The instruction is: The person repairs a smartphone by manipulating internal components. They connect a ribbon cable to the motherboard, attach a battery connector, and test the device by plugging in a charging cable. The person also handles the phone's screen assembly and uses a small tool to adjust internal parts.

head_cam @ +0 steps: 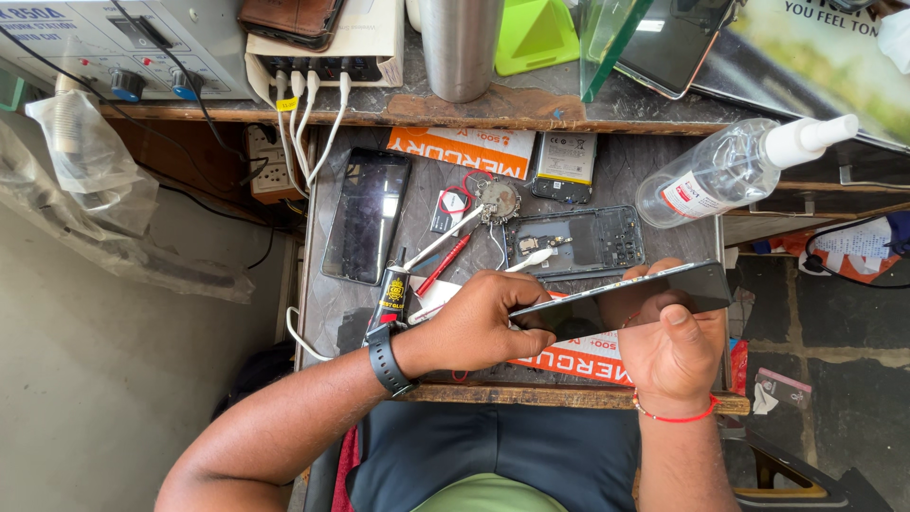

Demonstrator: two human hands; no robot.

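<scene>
My right hand [671, 343] grips a dark phone screen panel [706, 285] by its near edge, holding it tilted on its side above the worktop. My left hand [477, 320], a black watch on its wrist, has its fingers closed at the panel's left end, pinching something small that I cannot make out. Just beyond the panel lies an opened phone frame [588, 241] with its circuit parts showing.
On the dark worktop [327, 313] lie a black glass panel [365, 215], a black glue tube [390, 295], a red pen [445, 263], white tweezers [441, 239], a battery [565, 166] and orange packets [462, 149]. A clear spray bottle [725, 173] lies at right. A steel cup [461, 45], power supply [104, 43] stand behind.
</scene>
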